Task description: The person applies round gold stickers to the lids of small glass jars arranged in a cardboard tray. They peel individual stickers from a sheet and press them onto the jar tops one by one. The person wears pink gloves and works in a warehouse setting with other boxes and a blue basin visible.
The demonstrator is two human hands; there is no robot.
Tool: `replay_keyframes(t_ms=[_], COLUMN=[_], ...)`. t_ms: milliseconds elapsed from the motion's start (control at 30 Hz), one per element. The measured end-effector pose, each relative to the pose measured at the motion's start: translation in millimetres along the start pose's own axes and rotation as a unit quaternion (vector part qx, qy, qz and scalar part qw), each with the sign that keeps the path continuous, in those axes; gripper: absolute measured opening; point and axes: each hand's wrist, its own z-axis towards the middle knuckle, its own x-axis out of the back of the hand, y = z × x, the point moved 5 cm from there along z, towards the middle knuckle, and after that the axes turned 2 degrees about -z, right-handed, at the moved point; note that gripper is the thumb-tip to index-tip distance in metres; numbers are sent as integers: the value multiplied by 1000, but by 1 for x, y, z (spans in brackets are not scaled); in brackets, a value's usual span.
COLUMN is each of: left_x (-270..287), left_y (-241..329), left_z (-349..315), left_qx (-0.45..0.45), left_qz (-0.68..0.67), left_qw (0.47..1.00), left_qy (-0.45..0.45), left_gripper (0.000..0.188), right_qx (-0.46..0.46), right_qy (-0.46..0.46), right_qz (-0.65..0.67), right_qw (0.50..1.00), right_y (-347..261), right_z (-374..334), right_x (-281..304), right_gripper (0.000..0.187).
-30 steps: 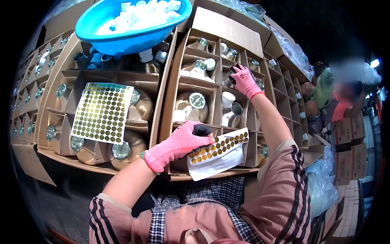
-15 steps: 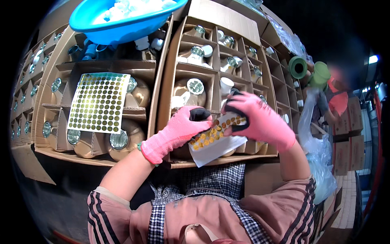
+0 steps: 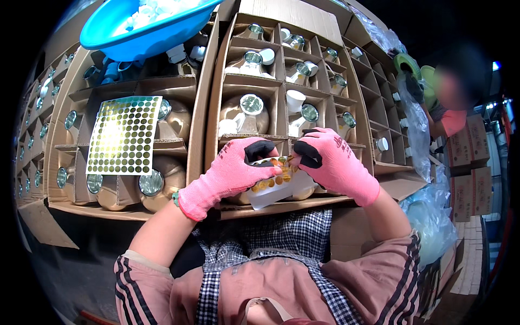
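Pink gloves with black fingertips cover both my hands. My left hand [image 3: 230, 170] is closed on a partly used sheet of round gold stickers [image 3: 268, 190], its thumb lying across the dots. At the sheet's upper right edge, my right hand [image 3: 338, 165] pinches with thumb and forefinger; whether a loose sticker is between them I cannot tell. Below both hands is a divided carton [image 3: 214, 103] of gold-toned glass vessels with silvery round mouths. A vessel mouth [image 3: 251, 104] and a white cap [image 3: 295, 101] show just beyond my fingers.
A full sheet of gold dots [image 3: 123, 135] lies across the left carton's dividers [image 3: 173, 145]. Past it sits a blue basin [image 3: 146, 43] of white caps. Plastic wrap [image 3: 430, 222] bunches at the right, where another person's pink sleeve [image 3: 454, 122] and green objects [image 3: 407, 65] show.
My right hand has shifted from the sheet's right end to its upper edge, and the sheet is bent more. My view has moved slightly. The other person has leaned nearer the cartons.
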Motion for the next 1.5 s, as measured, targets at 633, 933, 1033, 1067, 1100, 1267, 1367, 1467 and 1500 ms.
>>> replay_keyframes(t_ms=[633, 933, 1033, 1067, 1100, 1267, 1367, 1467, 1500], left_x=[-4, -6, -4, -5, -5, -21, -23, -22, -21], left_y=[4, 2, -3, -4, -6, 6, 14, 15, 12], left_z=[0, -2, -3, -2, -3, -8, -10, -9, -9], left_qx=[5, 68, 133, 151, 170, 137, 102, 73, 56], left_qz=[68, 29, -22, -28, -35, -34, -24, -41, -42], left_qw=[998, 997, 991, 988, 984, 962, 962, 960, 962], left_qy=[9, -3, -3, -25, -45, -235, -251, -268, -264], left_gripper=[16, 14, 15, 15, 15, 17, 17, 19, 19], right_qx=[85, 150, 157, 157, 63, -61, -12, 17, 30], right_qy=[135, 94, 137, 163, 197, 116, 65, 30, 18], right_qz=[-84, -124, -70, -38, 49, -79, -153, -217, -235], right_qw=[984, 976, 976, 973, 977, 988, 986, 976, 971], right_y=[-8, -10, -2, 7, 28, 123, 127, 131, 130], right_z=[-14, -26, -24, -22, -17, 2, 14, 23, 25], right_x=[-6, -14, 1, 9, 20, -4, -26, -31, -32], right_gripper=[16, 17, 18, 19, 17, 11, 11, 14, 14])
